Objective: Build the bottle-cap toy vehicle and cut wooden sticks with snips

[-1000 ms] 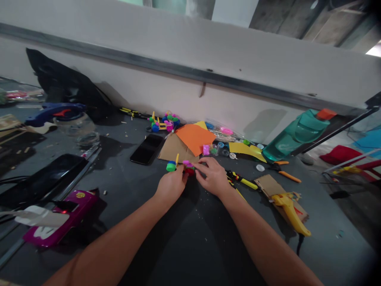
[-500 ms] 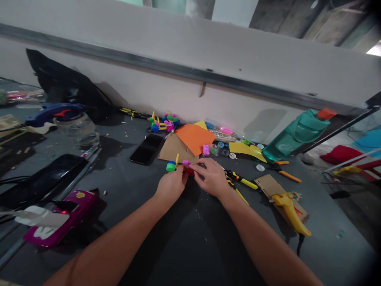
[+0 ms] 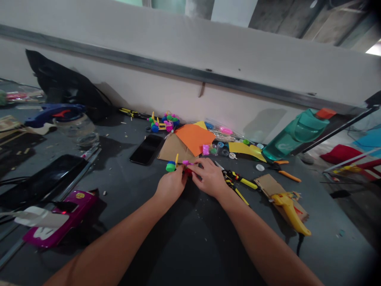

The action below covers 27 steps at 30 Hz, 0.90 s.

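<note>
Near the middle of the dark table, a small colourful handmade model is between my hands. Its green and blue round end and an upright yellow piece stick out on the left; pink and red parts show at the fingertips. My left hand is closed around the middle of it, thumb and fingers pressed together. On its right side, my right hand pinches the pink and red part. The fingers hide much of the model, so its full shape cannot be made out.
Beyond my hands lie orange paper, cardboard and a phone. Pliers and a yellow glue gun lie right, below a teal bottle. A purple power strip is left; another colourful model stands behind.
My right hand's fingers have shifted very slightly on the pink and red part. My left hand and the model stay practically in place.
</note>
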Each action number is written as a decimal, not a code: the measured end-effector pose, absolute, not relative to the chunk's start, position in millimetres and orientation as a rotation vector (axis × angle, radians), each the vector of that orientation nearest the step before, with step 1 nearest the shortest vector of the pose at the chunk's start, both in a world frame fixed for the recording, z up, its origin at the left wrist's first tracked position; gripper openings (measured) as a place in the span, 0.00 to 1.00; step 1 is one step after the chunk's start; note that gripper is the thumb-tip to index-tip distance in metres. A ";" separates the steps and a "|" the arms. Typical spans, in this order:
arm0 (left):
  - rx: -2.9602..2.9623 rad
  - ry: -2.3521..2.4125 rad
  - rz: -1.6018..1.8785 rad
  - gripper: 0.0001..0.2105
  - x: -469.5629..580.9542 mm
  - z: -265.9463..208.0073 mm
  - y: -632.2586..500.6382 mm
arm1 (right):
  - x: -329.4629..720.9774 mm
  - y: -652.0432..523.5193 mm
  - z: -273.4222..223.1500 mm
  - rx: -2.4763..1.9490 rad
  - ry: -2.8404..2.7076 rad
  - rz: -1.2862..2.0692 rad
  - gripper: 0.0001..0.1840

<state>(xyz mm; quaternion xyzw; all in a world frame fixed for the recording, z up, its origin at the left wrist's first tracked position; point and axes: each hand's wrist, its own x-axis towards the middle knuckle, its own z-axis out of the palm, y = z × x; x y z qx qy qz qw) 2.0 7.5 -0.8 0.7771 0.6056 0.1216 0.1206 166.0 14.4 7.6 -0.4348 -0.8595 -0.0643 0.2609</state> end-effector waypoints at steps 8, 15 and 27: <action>2.263 1.774 0.390 0.16 1.8 -3.1 7.3 | 170.4 17.7 3.8 -1.159 -2.238 -0.142 0.18; 2.272 1.770 0.397 0.16 1.9 -3.5 8.1 | 168.7 16.4 5.5 -1.187 -2.251 -0.149 0.17; 2.270 1.802 0.343 0.16 2.6 -0.7 7.0 | 171.4 16.4 5.1 -1.175 -2.216 -0.126 0.18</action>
